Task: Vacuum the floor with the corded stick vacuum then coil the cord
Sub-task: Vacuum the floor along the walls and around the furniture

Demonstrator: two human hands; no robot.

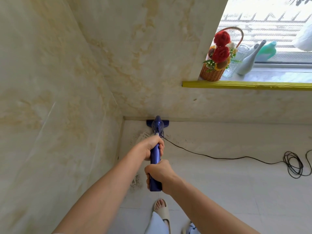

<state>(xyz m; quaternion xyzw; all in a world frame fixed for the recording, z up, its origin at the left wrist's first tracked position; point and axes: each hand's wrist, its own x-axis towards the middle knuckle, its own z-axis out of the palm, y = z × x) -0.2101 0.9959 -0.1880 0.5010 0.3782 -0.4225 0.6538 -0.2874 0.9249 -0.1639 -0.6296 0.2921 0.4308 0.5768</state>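
Vacuum (pixel 156 159) looks rigid, light; left grip (pixel 152 147) and right grip (pixel 158 174) wrap handle, head at 12 o'clock.

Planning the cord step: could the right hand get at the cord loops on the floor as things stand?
Probably not yet. The right hand grips the vacuum handle, and the cord loops lie far off to the right on open floor.

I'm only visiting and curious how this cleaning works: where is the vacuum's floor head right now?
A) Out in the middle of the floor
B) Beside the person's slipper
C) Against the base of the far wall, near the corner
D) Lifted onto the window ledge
C: the floor head of the blue vacuum sits on the floor right at the foot of the far wall, close to the corner, with both hands gripping the handle.
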